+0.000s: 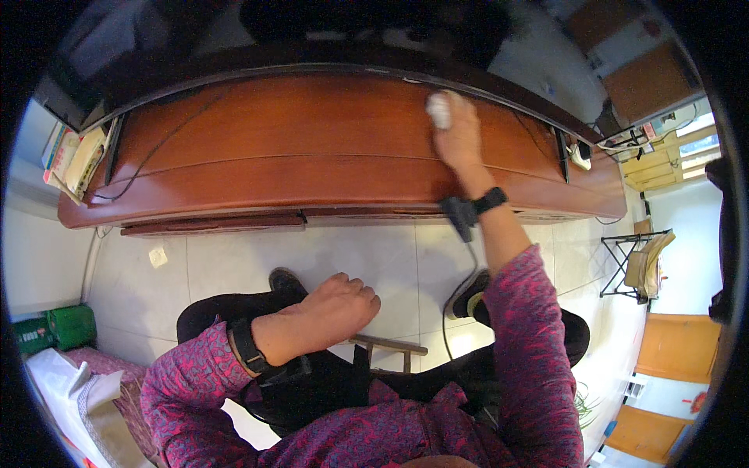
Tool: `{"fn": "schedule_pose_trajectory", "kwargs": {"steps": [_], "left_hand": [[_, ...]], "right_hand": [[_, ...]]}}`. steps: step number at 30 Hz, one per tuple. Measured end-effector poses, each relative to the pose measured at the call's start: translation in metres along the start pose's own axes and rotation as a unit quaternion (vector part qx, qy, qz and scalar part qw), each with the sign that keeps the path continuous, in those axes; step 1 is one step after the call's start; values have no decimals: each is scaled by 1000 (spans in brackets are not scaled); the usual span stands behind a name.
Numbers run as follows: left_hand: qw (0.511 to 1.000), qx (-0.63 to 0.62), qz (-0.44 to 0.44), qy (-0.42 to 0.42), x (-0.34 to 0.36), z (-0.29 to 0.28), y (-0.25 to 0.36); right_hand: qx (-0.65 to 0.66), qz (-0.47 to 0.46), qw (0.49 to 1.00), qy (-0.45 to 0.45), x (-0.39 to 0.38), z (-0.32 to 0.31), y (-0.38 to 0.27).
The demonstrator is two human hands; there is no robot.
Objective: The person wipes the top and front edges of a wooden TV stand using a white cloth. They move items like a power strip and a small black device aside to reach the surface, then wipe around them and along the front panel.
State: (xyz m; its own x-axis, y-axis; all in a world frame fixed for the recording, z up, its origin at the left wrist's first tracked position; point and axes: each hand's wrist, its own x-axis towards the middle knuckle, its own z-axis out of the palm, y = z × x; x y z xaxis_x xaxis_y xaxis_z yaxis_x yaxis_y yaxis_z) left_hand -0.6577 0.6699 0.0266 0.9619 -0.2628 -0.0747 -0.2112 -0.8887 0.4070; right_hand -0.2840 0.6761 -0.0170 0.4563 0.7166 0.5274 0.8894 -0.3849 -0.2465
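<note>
My right hand (460, 136) is stretched forward over the reddish-brown wooden cabinet top (304, 117). Its fingers are closed on a crumpled white cloth (439, 111), or perhaps a tissue, near the lower edge of the television (351, 58). Much of the cloth is hidden in the grip. My left hand (335, 306) is curled into a loose fist above my lap, back of the hand up, with nothing showing in it. Each wrist wears a black strap; a black device (460, 217) with a cable hangs at the right one.
The wide dark television stands along the cabinet's back on two legs. A black cable (168, 144) crosses the top at left, beside a white-framed item (82, 160). A small white device (580, 156) sits at the right end. A folding stool (641, 265) stands on the floor at right.
</note>
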Motion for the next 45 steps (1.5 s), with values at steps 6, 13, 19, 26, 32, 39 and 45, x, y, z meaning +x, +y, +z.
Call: {"fn": "schedule_pose_trajectory", "kwargs": {"steps": [6, 13, 19, 26, 32, 39, 45], "left_hand": [[1000, 11, -29, -1, 3, 1, -10], [999, 5, -32, 41, -9, 0, -9], [999, 15, -34, 34, -7, -1, -10], [999, -4, -46, 25, 1, 0, -19], [997, -11, -65, 26, -9, 0, -22], [991, 22, -129, 11, -14, 0, -32], [984, 35, -174, -1, -5, 4, -41]], "right_hand": [[175, -160, 971, 17, -5, 41, -149], [34, -51, 997, -57, 15, 1, -45], [-36, 71, 997, 21, -6, -11, -37], [192, -148, 969, -57, -76, -18, -164], [66, -87, 993, -46, -99, -80, -20], [-92, 160, 981, 66, -144, -150, 164], [28, -40, 998, 27, -147, -106, 42]]}}
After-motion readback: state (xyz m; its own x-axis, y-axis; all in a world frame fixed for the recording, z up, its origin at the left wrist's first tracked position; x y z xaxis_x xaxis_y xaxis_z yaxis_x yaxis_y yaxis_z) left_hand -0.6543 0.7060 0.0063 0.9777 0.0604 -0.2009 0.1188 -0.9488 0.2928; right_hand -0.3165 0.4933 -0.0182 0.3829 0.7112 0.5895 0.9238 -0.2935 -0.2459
